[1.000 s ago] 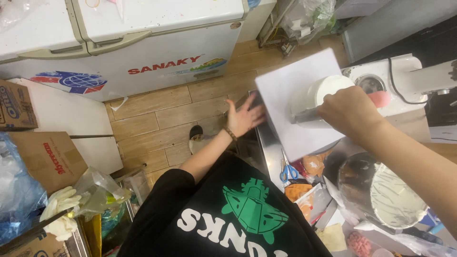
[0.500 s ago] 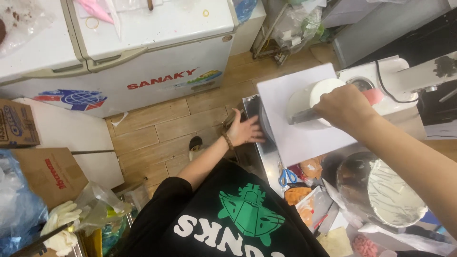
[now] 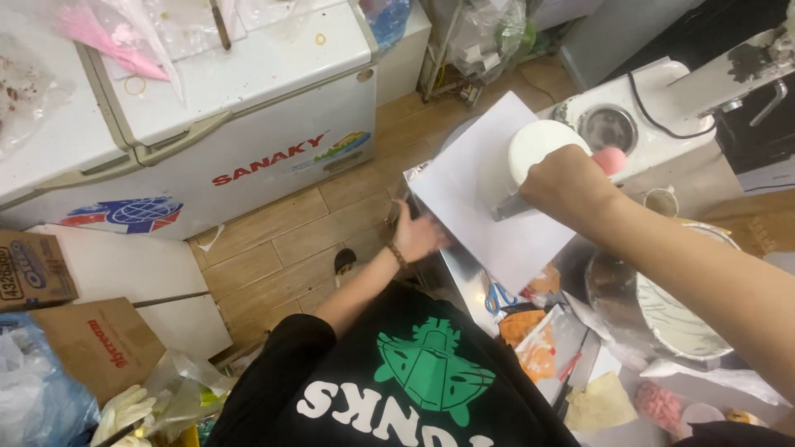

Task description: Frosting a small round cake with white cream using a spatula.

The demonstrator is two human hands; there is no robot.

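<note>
A small round white cake (image 3: 542, 142) stands on a square white board (image 3: 484, 211) on a steel counter. My right hand (image 3: 571, 186) is closed on a metal scraper (image 3: 507, 207) whose blade rests against the cake's side. My left hand (image 3: 418, 234), with a band on the wrist, curls its fingers on the board's near left edge, beside the counter corner. The scraper's handle is hidden inside my right fist.
Two white chest freezers (image 3: 248, 124) stand across a wooden floor (image 3: 290, 240), with cardboard boxes (image 3: 99, 343) and plastic bags at the left. A white stand mixer (image 3: 654, 124), a steel bowl of white cream (image 3: 671, 310), blue scissors (image 3: 497, 296) and wrappers crowd the counter at the right.
My left hand went from spread open beside the board to curled on its edge. My right hand stayed at the cake with the scraper.
</note>
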